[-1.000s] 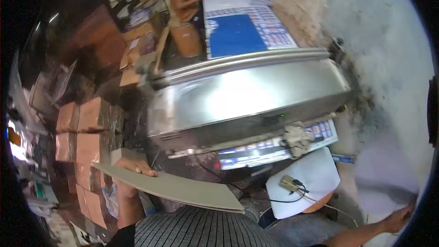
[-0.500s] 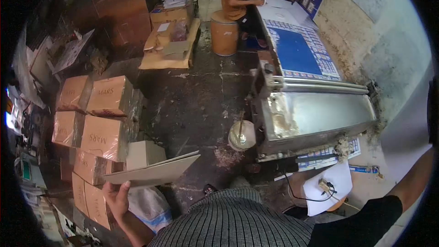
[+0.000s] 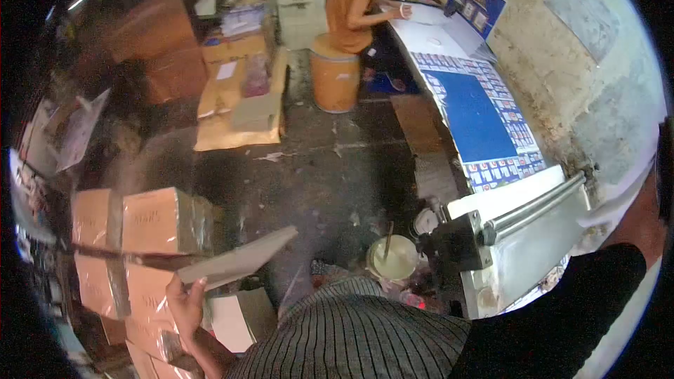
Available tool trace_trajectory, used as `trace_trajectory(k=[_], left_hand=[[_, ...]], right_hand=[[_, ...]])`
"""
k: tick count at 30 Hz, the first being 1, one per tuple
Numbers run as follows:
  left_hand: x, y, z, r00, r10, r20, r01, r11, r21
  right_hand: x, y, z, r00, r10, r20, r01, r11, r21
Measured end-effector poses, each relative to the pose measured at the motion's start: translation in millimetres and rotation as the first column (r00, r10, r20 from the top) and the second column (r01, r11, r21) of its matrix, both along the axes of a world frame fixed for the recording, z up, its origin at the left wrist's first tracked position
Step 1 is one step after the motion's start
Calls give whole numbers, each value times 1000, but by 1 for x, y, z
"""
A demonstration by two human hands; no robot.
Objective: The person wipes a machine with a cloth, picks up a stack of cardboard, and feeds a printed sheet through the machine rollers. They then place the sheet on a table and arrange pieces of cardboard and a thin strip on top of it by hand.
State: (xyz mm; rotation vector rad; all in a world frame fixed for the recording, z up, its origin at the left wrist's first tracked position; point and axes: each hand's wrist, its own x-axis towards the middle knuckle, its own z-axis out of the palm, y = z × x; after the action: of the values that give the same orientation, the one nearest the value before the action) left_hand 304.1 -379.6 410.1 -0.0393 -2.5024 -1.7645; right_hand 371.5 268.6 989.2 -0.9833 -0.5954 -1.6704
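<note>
My left hand (image 3: 187, 303) is closed on the near end of stiff grey cardboard (image 3: 242, 260), thumb on top. The cardboard slants up and away to the right, and overlaps the stacked brown cartons (image 3: 151, 288) in this view. Below it stands a pale block of boards (image 3: 235, 323) beside my wrist. My right arm, in a black sleeve (image 3: 554, 312), reaches out past the right edge; its hand is out of view.
A roller machine (image 3: 537, 210) stands at my right, with a bucket of pale liquid (image 3: 392, 258) and a stick beside it. Beyond, a person (image 3: 351, 7) sits on a drum (image 3: 335, 81) at a long table with blue printed sheets (image 3: 474, 119). A cardboard-covered pallet (image 3: 239, 130) lies ahead.
The view has shifted, so the cartons and roller machine sit lower in it. My left hand still holds the cardboard, now tilted more steeply. The seated person's forearm has lifted slightly.
</note>
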Motion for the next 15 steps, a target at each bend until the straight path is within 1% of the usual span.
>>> trace_trajectory(k=[1,3,4,5,7,8,9,10,11,12,13,15], left_hand=[[-24,5,-5,999,-29,28,29,1000,4],[-74,16,-26,996,82,-36,-82,997,-3],[-98,15,-26,997,55,55,-46,987,-156],[-124,17,-34,998,16,57,-8,990,-141],[-178,27,-54,993,-40,112,59,983,-171],[-208,36,-58,988,-73,134,105,963,-250],[-239,51,-60,984,-113,138,145,958,-249],[-268,64,-64,981,-114,158,158,941,-300],[-297,78,-65,978,-111,174,168,920,-354],[-329,98,-70,959,-109,260,163,966,-198],[-366,112,-80,955,-140,261,195,960,-199],[-434,134,-93,929,-324,179,362,898,-249]], right_hand=[[-25,17,3,1000,7,4,-7,1000,21],[-58,43,0,998,36,46,-40,997,68],[-65,56,-8,940,58,335,-80,995,52],[-69,67,-23,801,68,594,-99,995,20],[-87,161,-12,752,33,658,-159,978,133],[-108,168,-27,834,5,552,49,995,-82],[-137,167,-52,896,-63,439,220,923,-316],[-154,156,-92,802,523,287,-339,795,-503],[-165,152,-125,395,918,44,-749,349,-562],[-175,181,-129,511,858,48,-707,451,-545],[-181,218,-132,539,841,48,-691,474,-546],[-171,305,-146,476,874,94,-647,421,-636]])
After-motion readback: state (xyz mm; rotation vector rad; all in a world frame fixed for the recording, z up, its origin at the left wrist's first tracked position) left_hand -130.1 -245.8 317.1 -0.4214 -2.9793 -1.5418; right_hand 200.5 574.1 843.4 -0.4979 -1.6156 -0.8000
